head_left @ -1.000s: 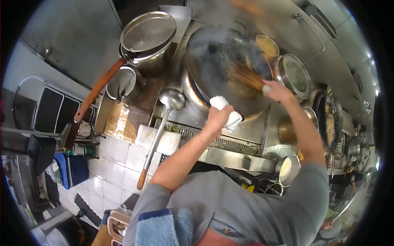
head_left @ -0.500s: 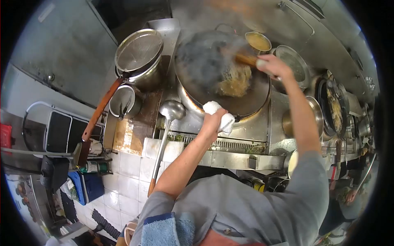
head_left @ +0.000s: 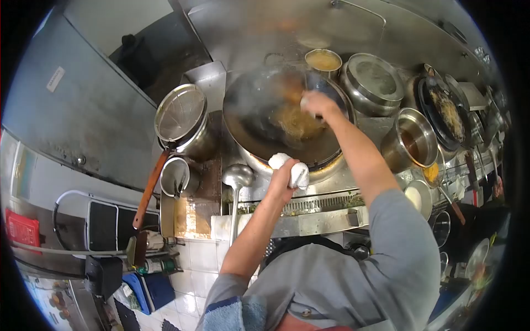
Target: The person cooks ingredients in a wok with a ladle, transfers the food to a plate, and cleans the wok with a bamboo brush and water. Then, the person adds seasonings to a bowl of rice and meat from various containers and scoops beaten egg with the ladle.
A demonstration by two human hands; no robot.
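Note:
A large dark wok [head_left: 248, 129] stands on the steel stove, with steam over it and brownish liquid [head_left: 301, 122] inside. My left hand [head_left: 283, 175] is closed round a folded white cloth [head_left: 298, 175] at the wok's near rim. Over the right part of the wok, my right hand [head_left: 320, 105] grips the end of a bamboo brush [head_left: 291, 91], whose bristles are blurred by motion and steam. A steel ladle [head_left: 238, 176] lies left of my left hand.
At the left, a wooden-handled strainer [head_left: 180, 113] rests on a pot, beside a small steel pot [head_left: 175, 176]. Behind and right are a bowl of yellowish liquid [head_left: 323, 60], a lidded pot [head_left: 376, 83], a pot of brown liquid [head_left: 409, 140] and a dark pan of food [head_left: 446, 113].
My right hand has swung the brush leftward and inward over the wok. My left hand keeps its hold on the cloth. The camera view has shifted, showing more of the right side.

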